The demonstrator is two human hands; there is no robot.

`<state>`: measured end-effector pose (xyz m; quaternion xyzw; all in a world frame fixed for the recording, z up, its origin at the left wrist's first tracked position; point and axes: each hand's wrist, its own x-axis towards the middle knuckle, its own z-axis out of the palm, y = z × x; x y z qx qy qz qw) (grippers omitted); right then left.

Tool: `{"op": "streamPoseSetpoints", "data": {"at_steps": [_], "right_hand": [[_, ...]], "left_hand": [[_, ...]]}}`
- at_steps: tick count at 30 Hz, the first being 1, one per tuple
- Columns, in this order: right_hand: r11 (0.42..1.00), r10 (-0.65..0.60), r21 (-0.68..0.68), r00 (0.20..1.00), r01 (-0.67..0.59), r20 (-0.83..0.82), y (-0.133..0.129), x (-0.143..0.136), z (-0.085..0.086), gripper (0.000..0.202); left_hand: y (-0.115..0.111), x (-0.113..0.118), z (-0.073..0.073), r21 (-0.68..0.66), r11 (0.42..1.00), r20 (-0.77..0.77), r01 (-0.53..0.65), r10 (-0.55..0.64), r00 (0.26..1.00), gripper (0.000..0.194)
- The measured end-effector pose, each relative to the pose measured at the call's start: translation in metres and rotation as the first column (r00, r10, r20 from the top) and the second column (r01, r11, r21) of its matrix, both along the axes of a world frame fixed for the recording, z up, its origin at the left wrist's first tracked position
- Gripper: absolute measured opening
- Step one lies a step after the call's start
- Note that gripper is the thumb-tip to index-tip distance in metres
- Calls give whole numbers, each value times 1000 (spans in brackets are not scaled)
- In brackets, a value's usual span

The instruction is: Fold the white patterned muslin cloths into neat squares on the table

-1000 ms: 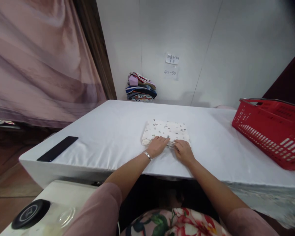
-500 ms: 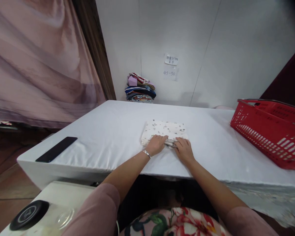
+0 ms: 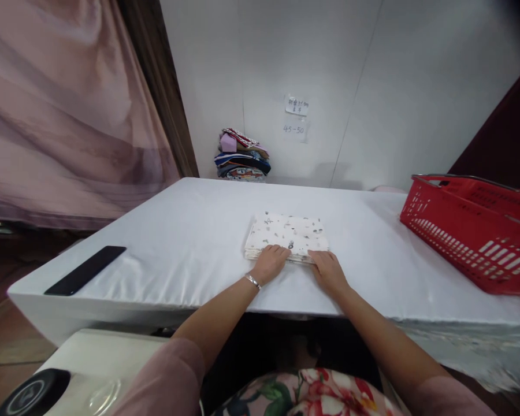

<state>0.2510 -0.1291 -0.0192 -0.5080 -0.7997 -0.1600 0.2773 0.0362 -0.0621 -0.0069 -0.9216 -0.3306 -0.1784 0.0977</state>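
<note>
A folded white cloth with small dark prints (image 3: 286, 230) lies flat in several layers on the white-covered table (image 3: 190, 231). At its near edge, left of centre, my left hand (image 3: 271, 264) has its fingers together over the layers, with a silver bracelet on the wrist. My right hand (image 3: 329, 271) grips the same edge near the right corner. Both thumbs are hard to make out. A short stretch of the cloth's edge shows between the hands.
A black phone (image 3: 85, 270) lies at the table's left. The red plastic basket (image 3: 472, 231) stands at the right. Folded clothes (image 3: 242, 156) are piled by the wall beyond the far edge. A white machine (image 3: 108, 358) is at lower left, near my left arm.
Both hands have drawn slightly nearer to me, off the cloth's top. The near edge, ruffled and lifted between the hands before, now lies flatter. The whole view has shifted slightly.
</note>
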Motion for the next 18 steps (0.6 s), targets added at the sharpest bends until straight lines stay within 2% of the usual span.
{"op": "streamPoseSetpoints", "data": {"at_steps": [6, 11, 15, 18], "right_hand": [[996, -88, -27, 996, 88, -29, -10, 25, -4, 31], [989, -138, -97, 955, 116, -264, -21, 42, -9, 37], [958, -254, -242, 839, 152, -480, -27, 47, -10, 36], [914, -376, -376, 667, 153, -643, -27, 44, -7, 37]], "left_hand": [[0, -1, -3, -14, 1000, 37, -9, 10, 999, 26], [-2, -1, 1, -42, 999, 56, -6, 8, 998, 27], [-2, 0, 4, -52, 999, 51, -9, 12, 999, 29], [-2, -1, 4, -57, 998, 55, -17, 20, 998, 32]]}}
